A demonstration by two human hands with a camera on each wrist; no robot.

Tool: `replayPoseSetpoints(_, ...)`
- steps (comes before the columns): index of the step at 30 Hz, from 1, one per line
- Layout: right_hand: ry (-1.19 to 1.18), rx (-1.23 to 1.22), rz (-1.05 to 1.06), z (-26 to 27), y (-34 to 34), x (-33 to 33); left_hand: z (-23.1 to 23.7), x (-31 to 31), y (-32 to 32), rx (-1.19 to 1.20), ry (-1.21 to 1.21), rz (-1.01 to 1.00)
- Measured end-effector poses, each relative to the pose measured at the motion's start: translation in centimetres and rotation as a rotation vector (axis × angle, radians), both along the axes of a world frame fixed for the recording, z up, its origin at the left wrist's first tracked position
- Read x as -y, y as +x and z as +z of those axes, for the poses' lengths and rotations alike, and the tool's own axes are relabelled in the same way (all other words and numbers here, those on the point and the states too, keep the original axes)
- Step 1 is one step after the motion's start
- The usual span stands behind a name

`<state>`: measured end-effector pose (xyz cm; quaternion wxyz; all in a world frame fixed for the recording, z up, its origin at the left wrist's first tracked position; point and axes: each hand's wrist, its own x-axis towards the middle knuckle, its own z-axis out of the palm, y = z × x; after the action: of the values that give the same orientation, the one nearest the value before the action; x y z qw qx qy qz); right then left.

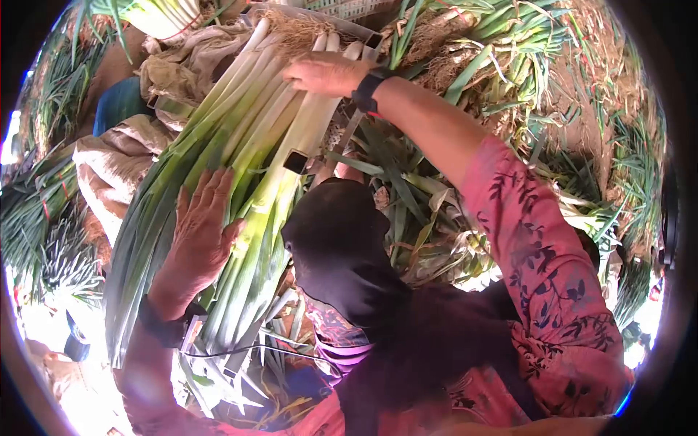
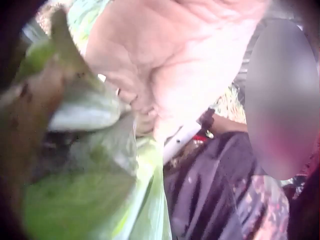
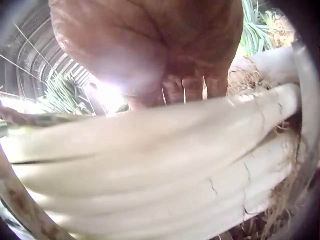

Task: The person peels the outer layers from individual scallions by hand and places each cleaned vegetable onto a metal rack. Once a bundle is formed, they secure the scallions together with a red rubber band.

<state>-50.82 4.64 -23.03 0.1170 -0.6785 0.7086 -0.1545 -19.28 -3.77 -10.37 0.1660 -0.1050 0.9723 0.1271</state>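
Note:
A thick bundle of long green onions (image 1: pixel 269 116) lies lengthwise in front of the person, white root ends at the far side and green leaves toward the near left. The left hand (image 1: pixel 200 236) rests on the leaves, its fingers stretched out and thumb apart. Broad leaves (image 2: pixel 80 200) fill the lower left of the left wrist view, below that palm. At the white ends, the right hand (image 1: pixel 327 74) lies across the stalks. In the right wrist view its palm shows above the white stalks (image 3: pixel 140 155), which hide its fingertips.
A metal frame (image 1: pixel 356 30) stands by the root ends. Crumpled sacking (image 1: pixel 120 163) lies to the left, near a blue object (image 1: pixel 120 102). More green onions (image 1: pixel 509 62) are heaped at the far right, with loose leaves (image 1: pixel 407 171) beside the bundle. Dark cloth (image 1: pixel 334 247) covers the near middle.

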Motion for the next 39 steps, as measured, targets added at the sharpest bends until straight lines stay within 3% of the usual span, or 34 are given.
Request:
replayPoseSetpoints(1, -0.175, -0.099, 0.142, -3.6, -1.3, 0.6, -0.6, 0.1, -0.2, -0.028, 0.012, -0.038)
replayPoseSetpoints(2, -0.171, -0.11, 0.128, -3.0, -1.2, -0.2, -0.9, 0.3, -0.6, -0.063, 0.023, -0.079)
replayPoseSetpoints(4, -0.118, -0.024, -0.107, -1.0, 1.0, -2.4, -0.6, -0.3, -0.3, -0.074, 0.06, -0.103)
replayPoseSetpoints(5, -0.262, 0.032, -0.145, -1.1, 1.4, -3.8, -0.1, -1.1, -0.3, -0.044, 0.103, -0.135)
replayPoseSetpoints(10, -0.143, 0.052, -0.141, -1.9, 0.9, -3.7, -2.1, 0.4, -0.8, -0.018, -0.003, -0.239)
replayPoseSetpoints(12, -0.267, 0.004, -0.088, -3.0, 0.7, -3.5, -3.2, 1.5, -1.0, -0.009, 0.016, -0.247)
replayPoseSetpoints(16, -0.287, -0.025, -0.113, -3.2, 0.8, -2.6, -3.6, 2.5, -1.3, -0.017, 0.053, -0.31)
replayPoseSetpoints(18, -0.204, 0.211, -0.178, -2.5, 0.7, -2.9, -3.0, 2.2, -1.7, 0.036, 0.121, -0.293)
replayPoseSetpoints(19, -0.32, 0.448, -0.255, -2.5, 0.7, -3.9, -2.7, 2.2, -1.9, 0.081, 0.119, -0.278)
replayPoseSetpoints(20, -0.33, 0.452, -0.263, -1.6, 1.0, -5.3, -2.5, 2.4, -2.2, 0.087, 0.111, -0.286)
replayPoseSetpoints(22, -0.369, 0.766, -0.426, 0.5, 2.0, -9.0, -2.2, 2.9, -2.7, 0.205, 0.034, -0.341)
replayPoseSetpoints(23, -0.519, 0.701, -0.48, -1.2, 3.2, -11.0, -1.3, 2.5, -3.8, 0.324, 0.02, -0.291)
replayPoseSetpoints(24, -0.405, 0.784, -0.567, -1.6, 4.9, -14.0, -1.1, 2.8, -4.1, 0.236, 0.044, -0.318)
replayPoseSetpoints(25, -0.295, 0.866, -0.662, -2.2, 6.5, -17.5, 0.0, 2.6, -5.5, 0.305, 0.052, -0.28)
replayPoseSetpoints(26, -0.204, 0.708, -0.645, -5.9, 7.4, -20.9, 1.1, 2.4, -7.1, 0.375, 0.056, -0.253)
replayPoseSetpoints(27, -0.255, 0.58, -0.633, -9.0, 9.1, -24.5, -0.6, 4.6, -7.1, 0.109, 0.06, -0.377)
replayPoseSetpoints(28, 0.003, 0.363, -0.634, -9.6, 10.7, -28.0, 1.4, 2.3, -9.6, 0.113, -0.047, -0.37)
replayPoseSetpoints(29, 0.277, 0.159, -0.628, -10.1, 12.3, -31.4, 3.2, -0.7, -11.7, -0.051, 0.027, -0.289)
replayPoseSetpoints(31, 0.674, 0.328, -0.506, -11.8, 15.9, -36.4, 6.6, -7.6, -15.1, -0.306, 0.313, -0.212)
replayPoseSetpoints(32, 0.654, 0.57, -0.555, -10.9, 18.1, -38.0, 8.2, -11.1, -16.3, -0.397, 0.509, -0.213)
replayPoseSetpoints(34, 0.612, 0.819, -0.513, -9.1, 22.2, -40.0, 10.2, -17.2, -18.3, -0.446, 0.81, -0.1)
replayPoseSetpoints(35, 0.601, 0.824, -0.478, -9.1, 22.6, -40.2, 10.1, -20.0, -19.1, -0.523, 1.006, -0.068)
replayPoseSetpoints(38, 0.592, 0.713, -0.406, -10.6, 21.3, -39.5, 8.4, -24.7, -21.2, -0.559, 1.199, 0.01)
replayPoseSetpoints(39, 0.383, 0.79, -0.232, -14.8, 19.4, -38.8, 7.1, -25.2, -21.6, -0.548, 1.22, 0.025)
